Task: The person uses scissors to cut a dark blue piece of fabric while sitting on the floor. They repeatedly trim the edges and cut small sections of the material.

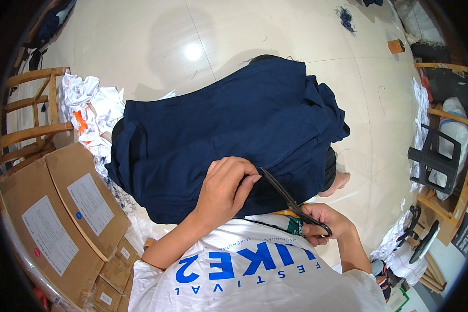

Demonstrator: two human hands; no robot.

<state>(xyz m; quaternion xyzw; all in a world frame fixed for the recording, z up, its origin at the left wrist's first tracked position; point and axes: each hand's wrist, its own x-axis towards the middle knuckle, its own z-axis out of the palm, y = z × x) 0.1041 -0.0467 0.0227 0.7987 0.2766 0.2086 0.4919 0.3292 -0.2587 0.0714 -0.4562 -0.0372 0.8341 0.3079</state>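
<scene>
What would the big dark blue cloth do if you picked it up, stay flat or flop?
The dark blue cloth would probably flop: it already drapes in soft folds and bunches at its right edge. It looks fairly light, since the left hand pins it with just fingertips. It likely won't roll or break, only slide and crumple.

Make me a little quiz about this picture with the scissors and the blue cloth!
1. True or false: the right hand holds black scissors.
2. What does the left hand rest on?
3. The cardboard boxes lie on the person's: a) left, b) right.

Key:
1. True.
2. The dark blue cloth.
3. a.
</scene>
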